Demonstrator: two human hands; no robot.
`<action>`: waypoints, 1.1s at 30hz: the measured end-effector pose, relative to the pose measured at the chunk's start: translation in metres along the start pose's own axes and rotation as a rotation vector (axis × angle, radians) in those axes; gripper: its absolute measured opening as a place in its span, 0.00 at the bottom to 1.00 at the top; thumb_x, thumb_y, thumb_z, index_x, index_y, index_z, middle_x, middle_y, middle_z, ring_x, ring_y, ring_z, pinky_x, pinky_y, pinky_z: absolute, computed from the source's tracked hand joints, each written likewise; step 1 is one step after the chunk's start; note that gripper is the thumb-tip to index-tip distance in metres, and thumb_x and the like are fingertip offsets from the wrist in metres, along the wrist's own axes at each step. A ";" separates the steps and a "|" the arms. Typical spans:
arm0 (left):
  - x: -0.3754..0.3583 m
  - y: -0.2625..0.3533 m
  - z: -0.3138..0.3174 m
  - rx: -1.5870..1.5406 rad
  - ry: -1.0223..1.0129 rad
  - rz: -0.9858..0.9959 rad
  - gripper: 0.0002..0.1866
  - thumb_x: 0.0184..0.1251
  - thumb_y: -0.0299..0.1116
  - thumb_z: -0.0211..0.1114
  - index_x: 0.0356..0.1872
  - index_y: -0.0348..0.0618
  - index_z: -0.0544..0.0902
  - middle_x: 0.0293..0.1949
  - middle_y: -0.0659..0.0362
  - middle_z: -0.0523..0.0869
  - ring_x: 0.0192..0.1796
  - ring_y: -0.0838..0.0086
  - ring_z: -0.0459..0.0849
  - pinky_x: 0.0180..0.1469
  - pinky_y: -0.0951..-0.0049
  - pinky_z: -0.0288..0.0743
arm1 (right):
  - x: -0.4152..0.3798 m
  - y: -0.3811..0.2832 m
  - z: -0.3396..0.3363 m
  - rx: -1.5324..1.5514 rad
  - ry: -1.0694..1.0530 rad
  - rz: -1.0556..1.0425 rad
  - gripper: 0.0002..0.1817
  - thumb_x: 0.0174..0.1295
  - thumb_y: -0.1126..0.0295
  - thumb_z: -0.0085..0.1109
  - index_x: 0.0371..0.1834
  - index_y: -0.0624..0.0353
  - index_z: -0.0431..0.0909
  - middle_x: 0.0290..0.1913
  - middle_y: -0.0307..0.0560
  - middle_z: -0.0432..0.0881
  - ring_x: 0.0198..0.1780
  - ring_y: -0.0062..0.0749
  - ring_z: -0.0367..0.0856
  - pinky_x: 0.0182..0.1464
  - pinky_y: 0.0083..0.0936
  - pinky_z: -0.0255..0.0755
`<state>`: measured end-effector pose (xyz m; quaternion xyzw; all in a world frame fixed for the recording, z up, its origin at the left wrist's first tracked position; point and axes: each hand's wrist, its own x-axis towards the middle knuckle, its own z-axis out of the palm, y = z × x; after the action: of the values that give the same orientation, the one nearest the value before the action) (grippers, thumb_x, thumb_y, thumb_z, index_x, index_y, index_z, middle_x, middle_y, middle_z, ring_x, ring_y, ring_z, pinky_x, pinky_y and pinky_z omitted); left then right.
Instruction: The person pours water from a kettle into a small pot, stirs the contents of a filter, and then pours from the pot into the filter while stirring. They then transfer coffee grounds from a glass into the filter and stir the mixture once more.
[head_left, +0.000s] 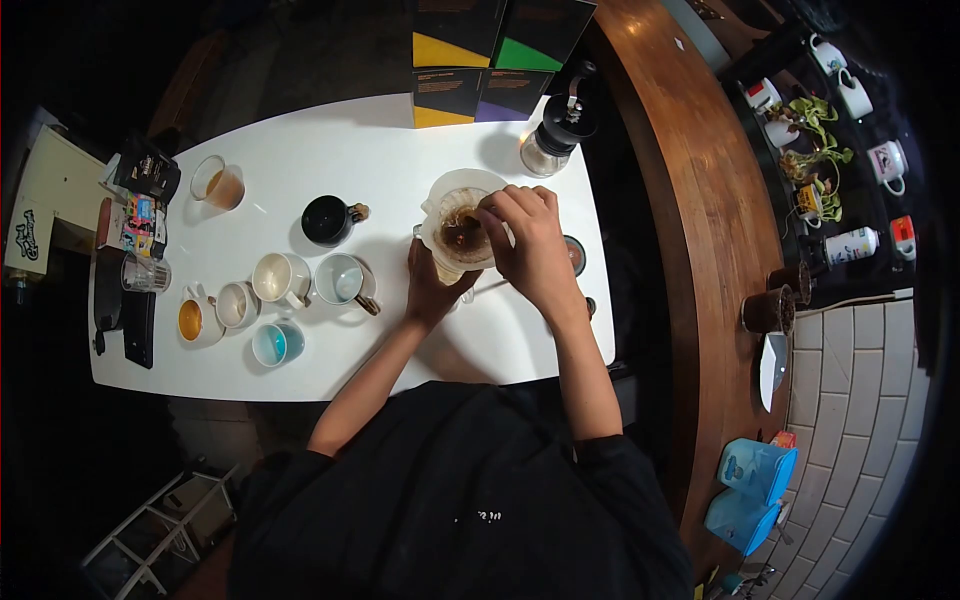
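Observation:
A coffee dripper with a white paper filter (450,190) holds dark, wet coffee (463,232) near the right part of the white table. Around the lower side of the dripper, my left hand (432,292) is closed, its fingers partly hidden beneath the rim. Over the filter's right edge, my right hand (528,235) has its fingers curled together at the coffee; whatever they pinch is too hidden to name. Left of the dripper stand a black cup (327,220) and a light-blue cup (340,278).
More cups, including a white one (276,277) and a turquoise one (278,343), stand left on the table (400,130). A glass of brown liquid (222,188) is farther left. A hand grinder (560,130) stands behind on the right, near the boxes (447,95).

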<state>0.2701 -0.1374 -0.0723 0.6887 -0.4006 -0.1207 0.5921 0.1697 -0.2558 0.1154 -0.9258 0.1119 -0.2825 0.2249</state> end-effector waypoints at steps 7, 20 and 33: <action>0.001 0.002 -0.001 -0.015 -0.006 -0.014 0.46 0.54 0.44 0.84 0.71 0.39 0.69 0.62 0.47 0.79 0.65 0.49 0.76 0.68 0.45 0.66 | -0.003 0.000 0.001 0.073 0.058 0.047 0.07 0.62 0.79 0.65 0.43 0.60 0.80 0.39 0.49 0.81 0.45 0.50 0.78 0.60 0.38 0.68; 0.001 0.045 -0.014 -0.026 -0.009 -0.136 0.48 0.50 0.37 0.86 0.70 0.37 0.67 0.64 0.45 0.72 0.67 0.47 0.74 0.69 0.50 0.71 | -0.010 0.002 -0.004 0.124 0.120 0.053 0.04 0.67 0.78 0.66 0.41 0.62 0.81 0.35 0.48 0.83 0.40 0.46 0.81 0.53 0.36 0.70; -0.066 0.072 -0.049 0.003 0.024 -0.043 0.32 0.65 0.27 0.74 0.67 0.34 0.69 0.62 0.50 0.72 0.68 0.61 0.73 0.76 0.60 0.65 | -0.024 0.007 0.005 0.126 0.238 0.289 0.05 0.71 0.69 0.64 0.42 0.59 0.81 0.37 0.45 0.78 0.43 0.38 0.78 0.57 0.37 0.65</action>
<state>0.2291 -0.0545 -0.0142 0.6995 -0.3786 -0.1244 0.5933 0.1526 -0.2519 0.0969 -0.8441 0.2517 -0.3614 0.3058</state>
